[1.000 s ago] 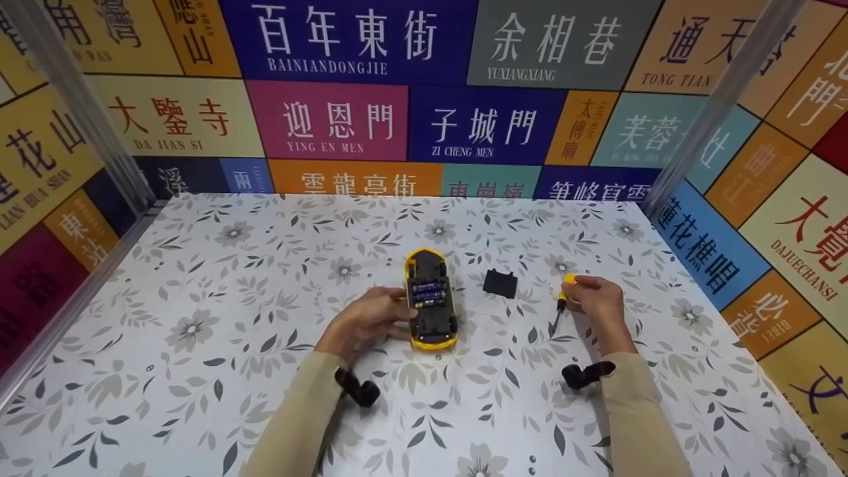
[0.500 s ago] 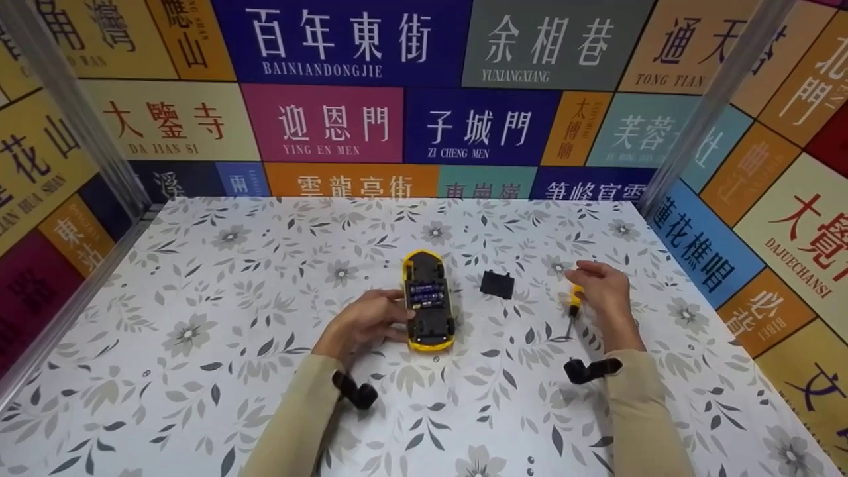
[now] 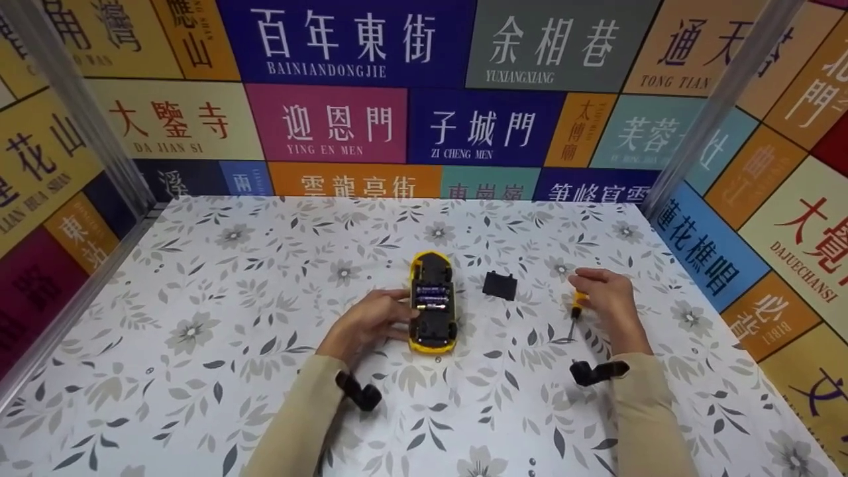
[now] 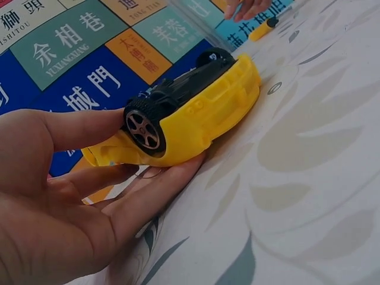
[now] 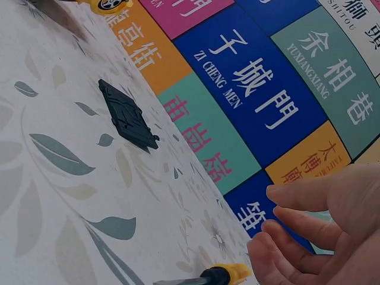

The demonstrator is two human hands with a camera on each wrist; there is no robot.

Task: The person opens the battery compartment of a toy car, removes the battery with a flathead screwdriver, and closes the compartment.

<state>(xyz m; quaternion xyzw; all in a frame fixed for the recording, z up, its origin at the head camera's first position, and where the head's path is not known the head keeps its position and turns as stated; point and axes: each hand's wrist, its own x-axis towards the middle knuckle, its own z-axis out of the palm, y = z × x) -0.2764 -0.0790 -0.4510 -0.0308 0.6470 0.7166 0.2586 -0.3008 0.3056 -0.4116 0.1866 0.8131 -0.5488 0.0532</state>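
Toy car: upside down near the middle of the table; the yellow-bodied toy car [image 3: 434, 326] shows its black underside, with batteries [image 3: 432, 298] lying crosswise in the uncovered recess.
Left hand: the left hand [image 3: 372, 318] holds the car from the left, thumb against a wheel [image 4: 144, 130] and fingers beneath the body, parted just enough to span its side.
Right hand: the right hand [image 3: 609, 297] is loosely curved beside the handle of a screwdriver [image 3: 577, 309]; it seems to hold nothing, though contact is hard to judge.
Battery cover: the black battery cover [image 3: 499, 285] lies flat to the right of the car, apart from both hands.
Handling: the car looks light and stiff, its plastic smooth and perhaps slippery; the body sides offer the surest hold, since a wheel may roll under a thumb. The cover's tabs look thin enough to snap, so its edges suit a pinch. The screwdriver is best taken by its yellow handle.
Hard to see: the car's roof is turned down, so whether it touches the floral tablecloth [image 3: 165, 397] is unclear; glare blurs the batteries' markings, and the right wrist view cuts off both car and screwdriver.
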